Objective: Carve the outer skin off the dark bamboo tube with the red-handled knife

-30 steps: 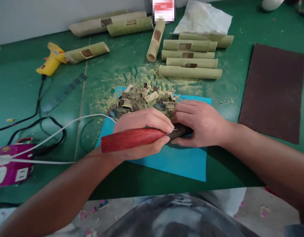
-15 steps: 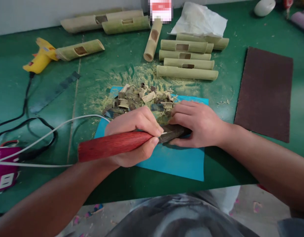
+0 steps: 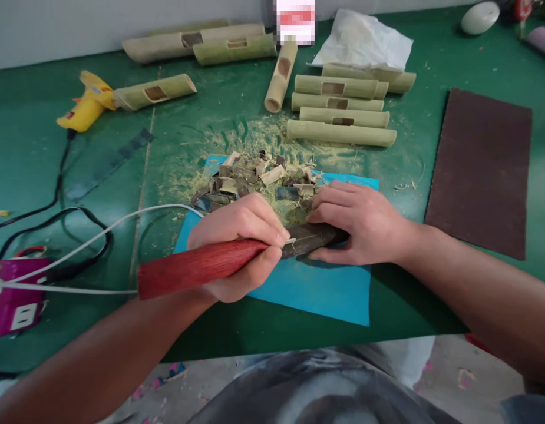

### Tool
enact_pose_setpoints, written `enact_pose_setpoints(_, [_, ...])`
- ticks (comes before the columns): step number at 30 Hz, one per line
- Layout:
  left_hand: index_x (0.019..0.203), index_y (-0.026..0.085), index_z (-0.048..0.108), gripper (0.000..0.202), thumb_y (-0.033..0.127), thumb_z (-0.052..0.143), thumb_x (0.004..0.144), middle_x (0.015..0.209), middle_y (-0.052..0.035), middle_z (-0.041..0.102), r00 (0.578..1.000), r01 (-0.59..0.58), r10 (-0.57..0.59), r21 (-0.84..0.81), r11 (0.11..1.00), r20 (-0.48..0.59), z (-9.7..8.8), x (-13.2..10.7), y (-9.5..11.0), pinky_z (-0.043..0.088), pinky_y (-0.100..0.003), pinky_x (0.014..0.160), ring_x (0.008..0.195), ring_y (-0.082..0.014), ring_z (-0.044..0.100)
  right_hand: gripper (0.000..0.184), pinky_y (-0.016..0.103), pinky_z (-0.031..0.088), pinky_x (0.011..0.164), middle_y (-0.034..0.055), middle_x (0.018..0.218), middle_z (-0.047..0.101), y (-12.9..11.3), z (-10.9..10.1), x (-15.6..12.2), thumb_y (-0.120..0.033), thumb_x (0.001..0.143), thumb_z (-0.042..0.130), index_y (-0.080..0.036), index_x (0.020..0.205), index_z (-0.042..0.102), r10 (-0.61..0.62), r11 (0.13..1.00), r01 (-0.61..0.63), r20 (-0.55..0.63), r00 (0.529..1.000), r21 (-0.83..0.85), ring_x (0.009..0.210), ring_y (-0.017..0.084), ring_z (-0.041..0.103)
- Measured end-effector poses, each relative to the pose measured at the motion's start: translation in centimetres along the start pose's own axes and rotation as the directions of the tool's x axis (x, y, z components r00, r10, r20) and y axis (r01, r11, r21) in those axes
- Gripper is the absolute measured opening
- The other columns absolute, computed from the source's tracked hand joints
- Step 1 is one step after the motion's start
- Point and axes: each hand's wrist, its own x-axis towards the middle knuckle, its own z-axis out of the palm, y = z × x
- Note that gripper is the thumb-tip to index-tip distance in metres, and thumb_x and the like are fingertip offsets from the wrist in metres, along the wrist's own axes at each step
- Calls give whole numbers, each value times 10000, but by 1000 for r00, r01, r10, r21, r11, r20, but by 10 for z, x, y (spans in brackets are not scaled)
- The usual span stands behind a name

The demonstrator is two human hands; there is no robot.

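Observation:
My left hand (image 3: 241, 235) is wrapped round the front of a tool with a red wooden handle (image 3: 197, 268); its small metal tip shows at my thumb. The tip meets a dark bamboo piece (image 3: 310, 235) lying on a blue mat (image 3: 325, 291). My right hand (image 3: 363, 221) lies over that dark piece with fingers curled, pressing it down. A heap of bamboo chips and shavings (image 3: 258, 179) sits at the mat's far edge, just beyond both hands.
Green bamboo tubes with cut windows (image 3: 340, 109) lie in a row behind, more at the back left (image 3: 201, 44). A yellow glue gun (image 3: 84, 106), cables, a white cord (image 3: 99, 235) and a purple power strip (image 3: 13, 294) lie left. Brown sheet (image 3: 479, 171) at right.
My left hand and the red-handled tool have drawn back to the left along the dark piece, uncovering more of it. My right hand has stayed on the piece.

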Motion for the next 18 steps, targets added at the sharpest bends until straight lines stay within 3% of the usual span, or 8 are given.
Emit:
enact_pose_setpoints(2, [891, 229, 741, 329, 492, 583, 1009, 852, -63, 729, 999, 43, -43, 25, 999, 4, -2, -3, 1, 592, -355, 660, 751, -190, 704, 347, 339, 422, 717, 88, 921, 681, 0, 0, 0, -498, 899, 730, -155, 921, 682, -1, 1000, 1, -3, 1000, -3, 832, 220, 581])
enact_pose_setpoints(4, [903, 241, 763, 581, 708, 433, 1006, 867, -78, 711, 998, 68, -67, 76, 995, -14, -3, -4, 3, 584, -363, 661, 745, -193, 683, 354, 338, 423, 709, 89, 912, 679, 0, -1, 0, -496, 899, 735, -147, 922, 685, -5, 1000, 5, -4, 1000, -1, 821, 216, 576])
enact_pose_setpoints(6, [958, 244, 755, 521, 694, 494, 988, 838, -63, 681, 996, 52, -43, 122, 991, -76, -4, -5, 2, 560, -331, 596, 688, -170, 650, 356, 338, 427, 705, 88, 911, 679, 0, -1, 0, -496, 900, 735, -145, 927, 686, -6, 1000, 6, -4, 1000, 6, 818, 215, 574])
enact_pose_setpoints(8, [1018, 244, 720, 295, 524, 701, 926, 793, -25, 663, 991, -9, 25, 120, 993, -131, -5, -4, 1, 516, -275, 509, 613, -131, 621, 358, 338, 431, 705, 90, 922, 683, 0, -1, 0, -501, 900, 734, -147, 936, 687, 1, 1000, -1, 0, 1000, 13, 827, 217, 580])
enact_pose_setpoints(10, [1021, 238, 687, 276, 420, 813, 854, 777, -5, 675, 987, -54, 65, 80, 995, -147, -7, -5, 0, 503, -243, 473, 582, -113, 625, 359, 340, 433, 708, 94, 934, 690, 1, 0, 0, -502, 901, 731, -147, 941, 691, 7, 1000, -7, 6, 1000, 17, 838, 222, 591])
enact_pose_setpoints(12, [961, 226, 680, 342, 539, 788, 872, 785, -20, 707, 985, -50, 56, 44, 998, -165, -9, -8, 2, 536, -252, 497, 612, -125, 663, 356, 344, 436, 713, 98, 937, 694, 1, 0, 0, -497, 902, 729, -144, 943, 694, 8, 1000, -8, 9, 1000, 17, 843, 225, 597])
enact_pose_setpoints(14, [882, 213, 686, 496, 706, 650, 917, 790, -40, 722, 973, 41, -32, 32, 999, -227, -9, -10, 5, 570, -288, 543, 659, -145, 690, 347, 346, 439, 717, 97, 934, 695, 1, 1, 0, -487, 905, 725, -143, 942, 694, 6, 1000, -6, 6, 1000, 17, 841, 224, 596])
enact_pose_setpoints(18, [828, 208, 682, 427, 626, 725, 909, 741, 27, 735, 929, 1, 26, 72, 997, -368, -5, -9, 10, 517, -262, 470, 583, -98, 675, 339, 345, 436, 716, 97, 937, 695, 0, 1, 0, -483, 905, 722, -147, 941, 692, 6, 1000, -6, -1, 1000, 13, 840, 224, 592])
